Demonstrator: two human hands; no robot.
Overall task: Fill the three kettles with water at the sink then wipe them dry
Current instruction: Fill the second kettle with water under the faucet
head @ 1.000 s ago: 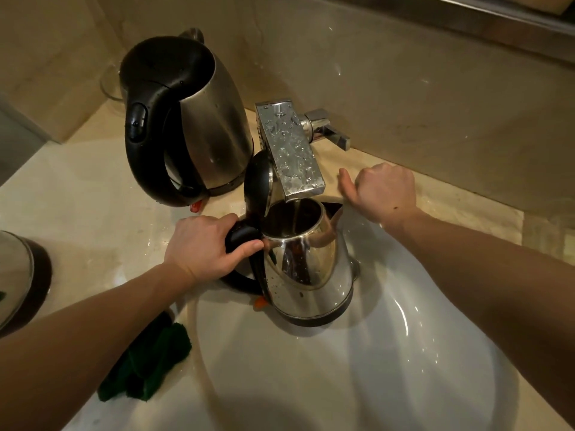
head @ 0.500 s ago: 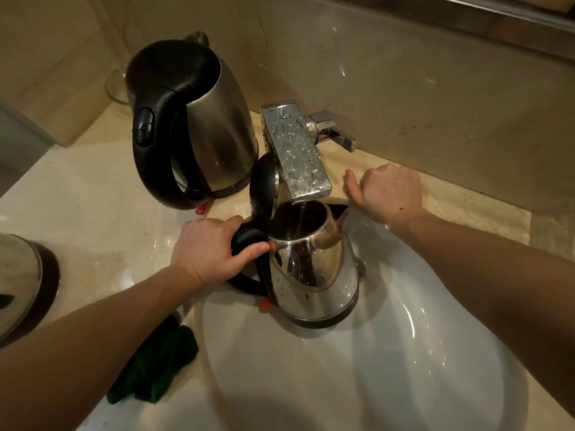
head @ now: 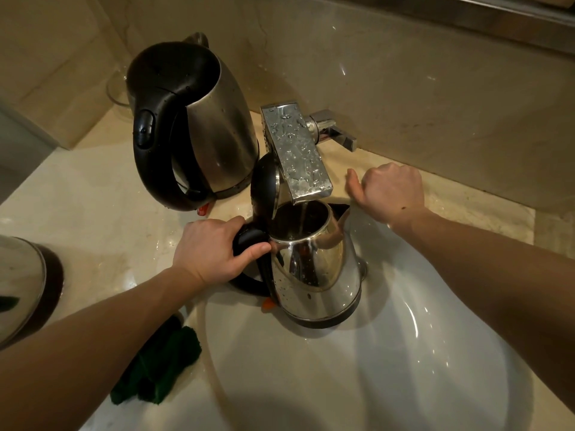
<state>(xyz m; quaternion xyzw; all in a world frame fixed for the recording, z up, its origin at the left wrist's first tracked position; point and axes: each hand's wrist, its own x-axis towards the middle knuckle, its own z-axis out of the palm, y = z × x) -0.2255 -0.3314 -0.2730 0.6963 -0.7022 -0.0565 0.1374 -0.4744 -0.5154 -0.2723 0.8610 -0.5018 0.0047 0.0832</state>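
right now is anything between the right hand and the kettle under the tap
Nothing visible does. The right hand rests on the counter just behind the spout of the kettle, with only bare sink edge between them. The left hand grips the kettle's handle; the tap is over its open mouth.

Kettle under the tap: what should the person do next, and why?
Probably just hold the kettle steady with the left hand on its handle. Water from the faucet is running into its open top, and nothing is spilling over the rim.
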